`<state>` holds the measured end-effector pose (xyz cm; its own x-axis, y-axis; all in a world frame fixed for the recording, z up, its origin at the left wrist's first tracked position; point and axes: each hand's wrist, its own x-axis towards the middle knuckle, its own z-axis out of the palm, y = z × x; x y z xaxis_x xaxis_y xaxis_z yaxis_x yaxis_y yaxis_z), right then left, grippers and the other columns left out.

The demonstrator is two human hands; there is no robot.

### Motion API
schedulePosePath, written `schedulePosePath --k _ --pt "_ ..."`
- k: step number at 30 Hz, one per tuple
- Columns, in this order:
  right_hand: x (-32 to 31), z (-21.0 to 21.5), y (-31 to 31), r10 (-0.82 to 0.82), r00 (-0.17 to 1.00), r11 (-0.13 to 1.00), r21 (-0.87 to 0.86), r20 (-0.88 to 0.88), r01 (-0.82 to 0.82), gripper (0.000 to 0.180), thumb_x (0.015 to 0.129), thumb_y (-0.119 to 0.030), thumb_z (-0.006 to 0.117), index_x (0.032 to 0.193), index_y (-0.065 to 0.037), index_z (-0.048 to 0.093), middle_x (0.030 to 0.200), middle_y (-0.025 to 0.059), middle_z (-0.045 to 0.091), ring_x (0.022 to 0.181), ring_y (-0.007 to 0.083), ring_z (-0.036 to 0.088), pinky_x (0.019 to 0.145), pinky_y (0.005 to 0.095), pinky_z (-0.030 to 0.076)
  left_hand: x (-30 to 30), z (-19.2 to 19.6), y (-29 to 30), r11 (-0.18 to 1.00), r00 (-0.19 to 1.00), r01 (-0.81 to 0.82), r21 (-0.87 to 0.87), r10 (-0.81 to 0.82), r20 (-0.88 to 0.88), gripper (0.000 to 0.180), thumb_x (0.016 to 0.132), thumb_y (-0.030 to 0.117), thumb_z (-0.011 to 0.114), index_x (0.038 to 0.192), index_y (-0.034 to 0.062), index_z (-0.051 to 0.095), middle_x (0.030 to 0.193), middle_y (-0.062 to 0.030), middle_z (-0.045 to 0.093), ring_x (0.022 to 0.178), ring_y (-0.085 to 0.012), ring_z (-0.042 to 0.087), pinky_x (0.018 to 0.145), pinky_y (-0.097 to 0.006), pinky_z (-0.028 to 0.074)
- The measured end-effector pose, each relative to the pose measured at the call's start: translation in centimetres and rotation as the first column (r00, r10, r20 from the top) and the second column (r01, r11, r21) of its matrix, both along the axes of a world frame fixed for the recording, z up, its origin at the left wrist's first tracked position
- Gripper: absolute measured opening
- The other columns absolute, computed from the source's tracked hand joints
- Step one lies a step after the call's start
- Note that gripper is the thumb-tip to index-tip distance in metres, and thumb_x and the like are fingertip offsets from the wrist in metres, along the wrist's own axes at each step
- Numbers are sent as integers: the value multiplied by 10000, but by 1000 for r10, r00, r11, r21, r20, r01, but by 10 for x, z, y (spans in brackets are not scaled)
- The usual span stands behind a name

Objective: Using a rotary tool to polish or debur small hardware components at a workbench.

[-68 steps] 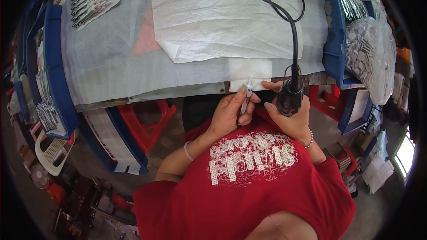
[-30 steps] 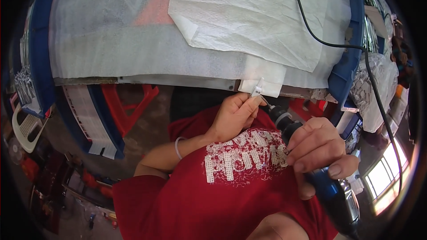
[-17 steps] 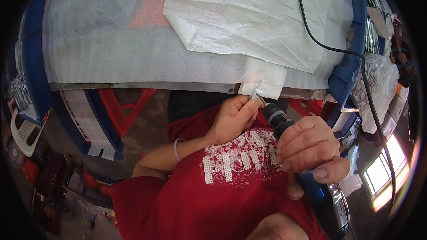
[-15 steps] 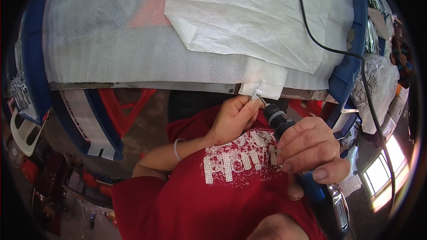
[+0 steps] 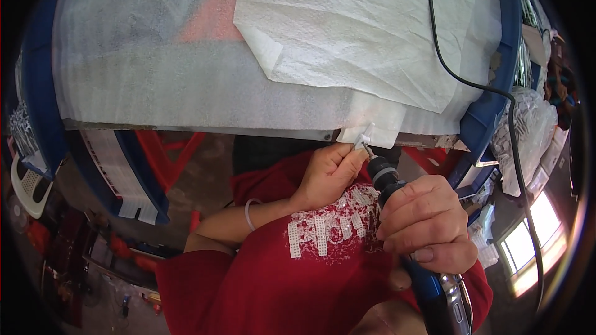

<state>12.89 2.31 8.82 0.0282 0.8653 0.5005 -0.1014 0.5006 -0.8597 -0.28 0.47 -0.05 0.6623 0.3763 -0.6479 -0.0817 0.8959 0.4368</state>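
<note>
My left hand [image 5: 329,170] is closed, thumb and fingers pinching a small pale, silvery piece [image 5: 362,139] at the table's front edge. Its exact kind is too small to make out. Under the piece lies a folded white cloth pad [image 5: 386,133] that hangs over the edge. My right hand [image 5: 428,223] is wrapped around a rotary tool [image 5: 386,177] with a black nose and a blue body. The tool tilts up and left, its thin metal bit [image 5: 370,152] at or very near the piece; whether they touch I cannot tell.
White foam sheeting [image 5: 198,87] covers the table, with a loose white sheet [image 5: 347,31] on top. A black cord [image 5: 442,56] runs down the right side. Blue trays [image 5: 508,43] flank the table. A clear bag of small parts [image 5: 524,130] hangs at right. Red stool legs [image 5: 162,161] show below.
The whole view has shifted slightly. My right hand and the rotary tool have moved a little left and lower in the picture. My left hand keeps its pinch on the small piece.
</note>
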Motion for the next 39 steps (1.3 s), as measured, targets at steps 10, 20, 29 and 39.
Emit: schedulePosePath --k 10,20,29,39 --pt "3 1 7 36 999 999 -6 -21 -36 220 731 -42 685 814 1 486 656 161 609 524 243 603 465 320 500 2 0 -3 998 999 -36 43 37 -25 218 949 144 526 789 4 573 603 68 455 557 -17 379 476 -206 324" --pt "4 7 2 26 999 999 -23 26 -26 371 703 -74 766 914 -15 467 649 133 596 508 226 593 449 312 492 3 2 -3 997 997 -82 0 82 13 222 960 134 503 789 21 588 574 75 436 509 -2 348 443 -191 281" --pt "12 1 -8 6 990 999 43 144 -12 426 806 -211 713 1037 -59 390 739 78 589 536 160 611 420 237 489 0 0 -2 999 999 -40 -9 40 -11 196 965 141 494 919 4 626 573 73 439 502 0 358 448 -183 284" --pt "10 6 -8 -4 1000 1000 -21 13 4 388 721 -104 772 942 -33 461 687 147 623 534 243 618 479 332 525 2 3 -2 999 1000 -29 -16 29 1 197 957 171 518 915 19 635 614 73 475 514 -3 370 458 -168 273"
